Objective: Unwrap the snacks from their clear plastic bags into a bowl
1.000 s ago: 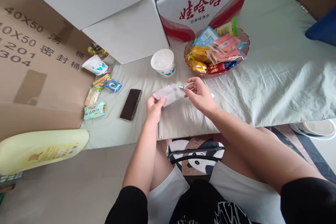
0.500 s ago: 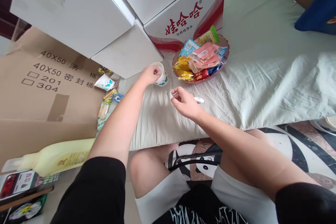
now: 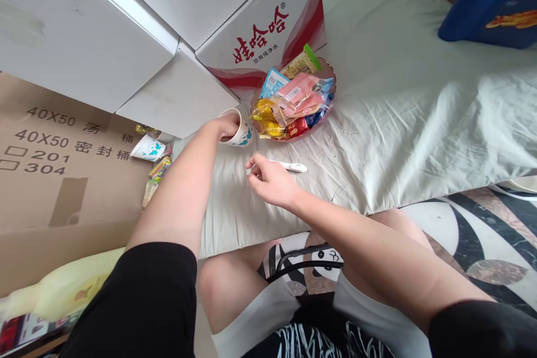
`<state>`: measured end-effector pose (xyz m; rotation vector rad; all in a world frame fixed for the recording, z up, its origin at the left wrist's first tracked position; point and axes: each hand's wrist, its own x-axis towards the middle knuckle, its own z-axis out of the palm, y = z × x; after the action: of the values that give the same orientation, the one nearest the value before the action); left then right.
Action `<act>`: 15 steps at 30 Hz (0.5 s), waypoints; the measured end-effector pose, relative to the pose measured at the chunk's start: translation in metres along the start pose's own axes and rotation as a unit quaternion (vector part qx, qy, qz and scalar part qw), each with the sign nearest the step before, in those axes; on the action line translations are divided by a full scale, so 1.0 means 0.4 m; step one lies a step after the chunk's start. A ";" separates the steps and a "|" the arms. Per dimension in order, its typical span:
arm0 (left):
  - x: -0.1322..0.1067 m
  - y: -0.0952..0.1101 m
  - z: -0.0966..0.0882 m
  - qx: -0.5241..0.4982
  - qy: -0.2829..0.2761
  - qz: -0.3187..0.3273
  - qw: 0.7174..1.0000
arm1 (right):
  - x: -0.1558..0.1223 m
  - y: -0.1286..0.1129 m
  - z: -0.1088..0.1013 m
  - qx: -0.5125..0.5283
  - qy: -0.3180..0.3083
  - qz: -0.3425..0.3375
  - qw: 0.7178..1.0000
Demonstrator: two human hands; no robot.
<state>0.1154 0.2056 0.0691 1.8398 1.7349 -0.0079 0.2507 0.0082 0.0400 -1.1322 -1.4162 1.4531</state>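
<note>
My left hand (image 3: 224,124) reaches forward to a white paper cup (image 3: 243,135) with a blue leaf print. Its fingers curl over the cup's rim, and their tips are hidden inside. My right hand (image 3: 268,183) rests on the pale green sheet (image 3: 398,123) just in front of the cup. Its fingers are pinched on the handle of a white plastic spoon (image 3: 293,166), which points right along the sheet. Just behind the spoon stands a reddish glass bowl (image 3: 329,70) heaped with wrapped snacks.
White cartons (image 3: 168,89) and a red-and-white printed carton (image 3: 260,45) stand behind the cup. A brown cardboard box (image 3: 62,151) lies at left, beside a tipped second cup (image 3: 149,147) and loose snack packets (image 3: 153,179). A yellow bottle (image 3: 62,285) lies low left; a blue object (image 3: 495,0) sits top right.
My left hand, which held a clear wrapper a second ago, moved forward to the paper cup and now grips its rim; the wrapper is out of sight. My view swung left.
</note>
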 end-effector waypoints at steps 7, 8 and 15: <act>-0.031 0.040 -0.080 0.068 -0.108 -0.056 0.990 | 0.010 0.009 0.002 -0.029 0.006 -0.013 0.999; -0.042 0.036 -0.105 0.057 -0.083 -0.051 0.994 | 0.009 0.012 0.004 -0.037 0.007 -0.016 0.999; -0.163 -0.208 -0.241 0.015 0.182 -0.023 0.983 | -0.007 0.047 0.018 -0.099 0.024 -0.024 0.995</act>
<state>-0.0072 0.1843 0.1394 1.9118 2.0322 0.3034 0.2455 0.0023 0.0214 -1.2383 -1.5687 1.2656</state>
